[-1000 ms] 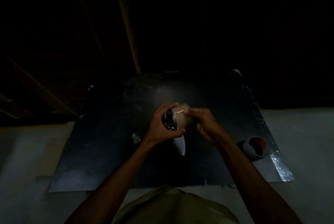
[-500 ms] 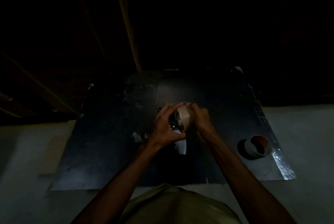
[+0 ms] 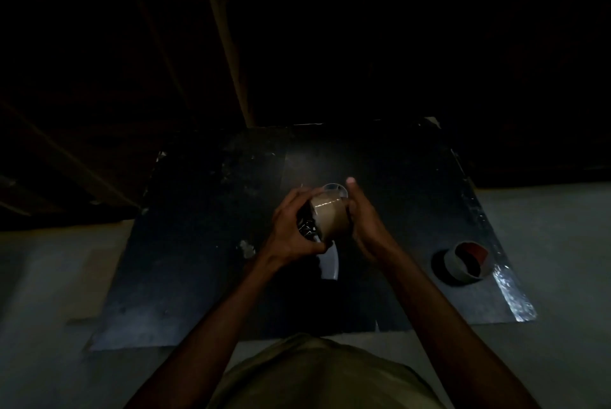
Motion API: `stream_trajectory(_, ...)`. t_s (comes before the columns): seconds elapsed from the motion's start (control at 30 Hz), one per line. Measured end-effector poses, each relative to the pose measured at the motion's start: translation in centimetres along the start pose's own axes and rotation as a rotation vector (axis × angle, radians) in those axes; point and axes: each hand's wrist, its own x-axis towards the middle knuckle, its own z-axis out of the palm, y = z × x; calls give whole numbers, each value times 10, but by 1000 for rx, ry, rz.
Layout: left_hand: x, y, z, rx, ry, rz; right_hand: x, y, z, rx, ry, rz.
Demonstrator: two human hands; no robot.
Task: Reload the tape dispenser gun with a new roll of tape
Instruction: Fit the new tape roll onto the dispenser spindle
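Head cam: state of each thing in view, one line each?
Tape roll: brown, held between both hands on the dispenser, above the mat.
Tape dispenser: gripped in the left hand, handle pointing down; too dark to tell if the roll is fully seated.
Left hand: closed around the dispenser.
Right hand: flat against the roll's side, fingers extended.
Second roll: sitting alone on the mat, right side, untouched.
Mat: dark, flat on the floor.

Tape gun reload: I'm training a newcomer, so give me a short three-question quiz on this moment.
1. True or false: the brown tape roll lies on the dark mat.
2. Which hand holds the dispenser? A left B right
3. What sits alone on the mat's right side?

Key: 1 false, it is held between the left hand and right hand. 2 A. 3 The spent tape core.
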Motion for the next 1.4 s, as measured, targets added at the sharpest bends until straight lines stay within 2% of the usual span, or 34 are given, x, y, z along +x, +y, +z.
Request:
stream_trajectory(0.07, -1, -1, -2, -35, -3, -22, -3, 0, 0, -82, -42, 19)
stream_trajectory(0.13, -2, -1, -1, -43, -5, -38, -2, 0, 2, -155, 12, 97)
stream_trajectory(0.37, -1, 3, 5, 3, 38, 40, 0, 7, 11, -86, 156, -7)
stream_trajectory(0.57, 0, 9, 0, 16, 10, 143, 4, -5, 18, -16, 244, 111)
stream_trajectory(0.7, 0, 7, 1, -3, 3, 132, 3, -5, 21, -32, 152, 45)
stream_trajectory(0.8, -2, 0, -1, -29, -15, 43, -1, -4, 14, -10, -15, 28)
stream_trajectory(0.87, -3, -2, -3, -63, -55, 17, -3, -2, 3, -103, -132, 14)
stream_trajectory(0.93, -1, -2, -8, -97, -136, -18, -3, 0, -8, -244, -247, -36)
stream_trajectory(1.0, 0, -5, -16, -177, -286, -59, -4, 2, -14, -290, -339, -71)
stream_trajectory(1.07, 3, -7, -24, -329, -423, -125, -4, 1, -17, -315, -373, -83)
stream_trajectory(1.1, 4, -6, -27, -394, -435, -159, -4, 0, -18, -319, -381, -89)
stream_trajectory(1.23, 14, 4, -20, -387, -244, -260, 1, -2, -19, -430, -338, -117)
stream_trajectory(1.33, 21, 7, -9, -349, -88, -213, 5, -3, -19, -460, -337, -124)
stream_trajectory(1.4, 25, 9, -8, -323, -45, -178, 7, -4, -20, -485, -342, -132)
